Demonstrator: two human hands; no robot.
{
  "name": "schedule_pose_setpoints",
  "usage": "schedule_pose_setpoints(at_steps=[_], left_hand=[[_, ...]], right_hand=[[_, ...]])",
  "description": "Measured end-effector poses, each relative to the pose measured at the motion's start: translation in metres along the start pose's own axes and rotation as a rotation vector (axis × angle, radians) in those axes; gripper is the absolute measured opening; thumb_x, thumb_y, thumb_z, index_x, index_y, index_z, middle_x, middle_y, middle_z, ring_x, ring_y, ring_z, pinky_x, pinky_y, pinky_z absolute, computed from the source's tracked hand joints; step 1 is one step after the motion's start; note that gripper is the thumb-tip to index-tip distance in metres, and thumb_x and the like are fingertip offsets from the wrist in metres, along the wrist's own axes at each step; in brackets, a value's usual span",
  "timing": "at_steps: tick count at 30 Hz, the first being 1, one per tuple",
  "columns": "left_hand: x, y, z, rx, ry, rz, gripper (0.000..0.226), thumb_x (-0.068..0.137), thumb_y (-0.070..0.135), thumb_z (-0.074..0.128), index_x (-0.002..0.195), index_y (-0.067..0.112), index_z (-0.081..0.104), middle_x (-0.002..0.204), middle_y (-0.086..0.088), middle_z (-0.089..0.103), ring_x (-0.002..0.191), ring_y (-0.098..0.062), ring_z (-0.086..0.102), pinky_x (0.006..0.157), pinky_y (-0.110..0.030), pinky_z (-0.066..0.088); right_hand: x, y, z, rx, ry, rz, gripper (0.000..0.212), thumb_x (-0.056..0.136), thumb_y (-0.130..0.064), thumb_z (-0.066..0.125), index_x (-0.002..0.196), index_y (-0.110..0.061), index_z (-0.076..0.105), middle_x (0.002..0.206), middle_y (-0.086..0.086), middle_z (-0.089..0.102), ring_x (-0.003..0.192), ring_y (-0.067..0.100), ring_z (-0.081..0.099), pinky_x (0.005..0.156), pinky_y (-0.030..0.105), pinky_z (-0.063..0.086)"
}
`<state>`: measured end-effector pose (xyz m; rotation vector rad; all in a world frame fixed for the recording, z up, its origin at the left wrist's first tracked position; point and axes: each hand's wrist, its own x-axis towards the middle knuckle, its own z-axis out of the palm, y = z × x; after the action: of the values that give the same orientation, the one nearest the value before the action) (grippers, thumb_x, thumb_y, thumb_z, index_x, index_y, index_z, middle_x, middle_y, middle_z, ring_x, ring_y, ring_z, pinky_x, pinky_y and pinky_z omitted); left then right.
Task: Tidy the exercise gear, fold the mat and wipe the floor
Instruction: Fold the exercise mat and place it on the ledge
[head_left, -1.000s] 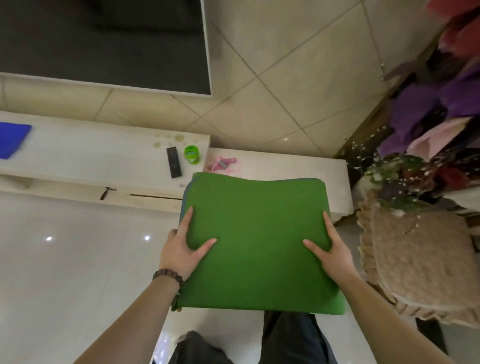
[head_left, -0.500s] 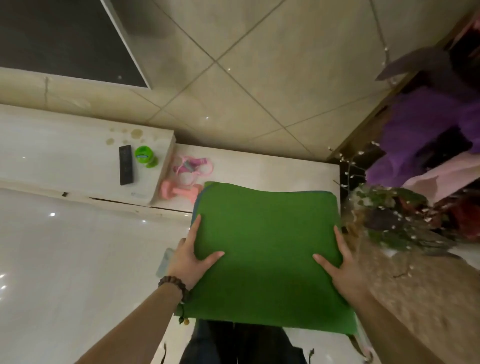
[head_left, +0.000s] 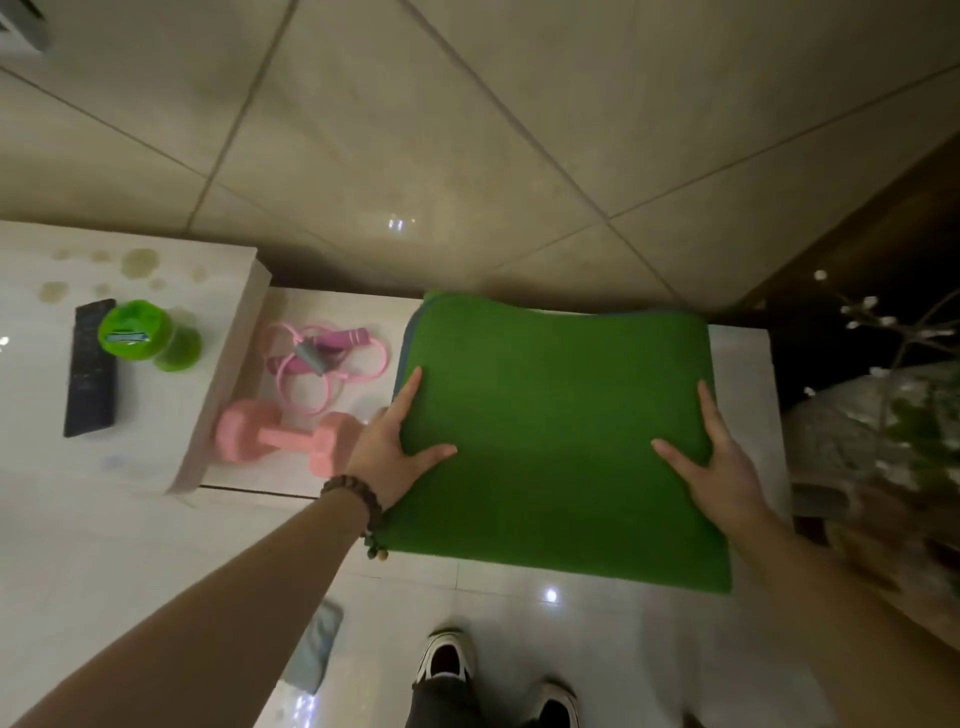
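The person stands over a low pale ledge (head_left: 737, 364) with the folded green mat (head_left: 550, 431) held out flat above it, one hand on each side edge. The left hand (head_left: 389, 452) clasps the mat's left edge, thumb lying on top and fingers stretched along the side; a dark bead bracelet (head_left: 353, 493) circles that wrist. The right hand (head_left: 717, 467) grasps the right edge the same way, thumb spread across the green surface. Whether the mat touches the ledge I cannot tell. Just left of the mat lie a pink dumbbell (head_left: 280, 436) and, beyond it, a coiled pink skipping rope (head_left: 322, 358). On the higher step sit a green container (head_left: 140, 335) and a black remote (head_left: 89, 369).
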<state>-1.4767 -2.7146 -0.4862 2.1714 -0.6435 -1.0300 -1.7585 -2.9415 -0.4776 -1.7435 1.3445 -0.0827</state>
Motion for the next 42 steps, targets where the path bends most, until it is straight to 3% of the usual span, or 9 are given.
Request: schedule_pose_setpoints(at_steps=[4,6,10,14,18,23,30,35,42], left_hand=[[0.032,-0.010,0.007,-0.008,-0.111,-0.095,0.109,0.072,0.037,0.081,0.147,0.053,0.003,0.149,0.001,0.035,0.128,-0.022,0.045,0.107,-0.045,0.042],[0.030,-0.014,0.013,0.097,-0.117,-0.108,0.109,0.073,0.040,0.080,0.150,0.047,0.004,0.153,-0.002,0.026,0.133,-0.024,0.038,0.110,-0.042,0.038],[0.007,-0.019,0.028,0.129,-0.123,-0.089,0.112,0.071,0.037,0.082,0.150,0.045,0.004,0.156,-0.006,0.009,0.140,-0.026,0.026,0.111,-0.034,0.030],[-0.004,-0.033,0.039,0.226,-0.229,-0.127,0.137,0.054,0.039,0.092,0.137,0.059,-0.016,0.154,-0.001,-0.023,0.145,-0.030,0.013,0.117,-0.038,0.025],[-0.007,-0.034,0.043,0.392,-0.269,-0.123,0.146,0.049,0.048,0.091,0.123,0.063,-0.034,0.146,-0.002,-0.041,0.145,-0.037,0.007,0.117,-0.044,0.026],[-0.001,-0.033,0.040,0.412,-0.243,-0.039,0.145,0.050,0.048,0.091,0.126,0.062,-0.031,0.149,0.000,-0.035,0.145,-0.036,0.016,0.115,-0.042,0.031],[-0.004,-0.027,0.050,0.399,-0.083,0.036,0.126,0.058,0.048,0.087,0.148,0.049,-0.001,0.155,-0.003,-0.026,0.145,-0.032,0.011,0.115,-0.039,0.028],[-0.017,-0.026,0.050,0.620,-0.139,0.045,0.124,0.061,0.055,0.083,0.145,0.052,-0.008,0.150,-0.005,-0.037,0.142,-0.031,0.019,0.105,-0.040,0.043],[-0.006,-0.021,0.045,0.685,-0.208,-0.015,0.120,0.063,0.062,0.077,0.147,0.050,-0.008,0.152,-0.009,-0.035,0.143,-0.035,0.016,0.111,-0.043,0.036]], right_hand=[[0.033,0.011,0.014,0.014,-0.082,0.000,0.092,0.087,-0.029,0.064,0.150,-0.039,-0.002,0.146,0.003,0.039,0.127,0.022,0.044,0.102,0.031,0.035],[0.037,0.019,0.020,0.016,-0.106,0.014,0.095,0.086,-0.030,0.065,0.150,-0.035,-0.006,0.150,0.003,0.034,0.131,0.024,0.041,0.107,0.035,0.034],[0.022,0.027,0.028,0.016,-0.022,0.114,0.094,0.084,-0.045,0.063,0.146,-0.046,-0.008,0.150,0.006,0.035,0.129,0.030,0.044,0.105,0.043,0.036],[0.002,0.033,0.040,0.007,0.006,0.178,0.095,0.084,-0.047,0.062,0.145,-0.048,-0.010,0.147,0.008,0.039,0.126,0.033,0.046,0.102,0.043,0.037],[0.006,0.037,0.040,-0.029,0.015,0.177,0.097,0.081,-0.050,0.063,0.145,-0.048,-0.010,0.142,0.013,0.043,0.122,0.034,0.050,0.100,0.044,0.039],[0.010,0.035,0.034,-0.042,0.049,0.121,0.097,0.077,-0.055,0.062,0.144,-0.050,-0.008,0.141,0.013,0.043,0.122,0.034,0.048,0.102,0.046,0.040],[0.026,0.033,0.029,-0.094,-0.012,0.124,0.089,0.088,-0.050,0.053,0.147,-0.042,-0.013,0.148,0.010,0.036,0.125,0.034,0.046,0.101,0.039,0.038],[0.007,0.039,0.031,-0.058,-0.036,0.134,0.106,0.068,-0.065,0.060,0.140,-0.055,-0.017,0.146,0.009,0.037,0.126,0.029,0.046,0.104,0.044,0.040],[-0.007,0.055,0.031,-0.056,-0.088,0.131,0.105,0.081,-0.045,0.066,0.144,-0.046,-0.018,0.147,0.007,0.037,0.127,0.028,0.045,0.099,0.035,0.039]])
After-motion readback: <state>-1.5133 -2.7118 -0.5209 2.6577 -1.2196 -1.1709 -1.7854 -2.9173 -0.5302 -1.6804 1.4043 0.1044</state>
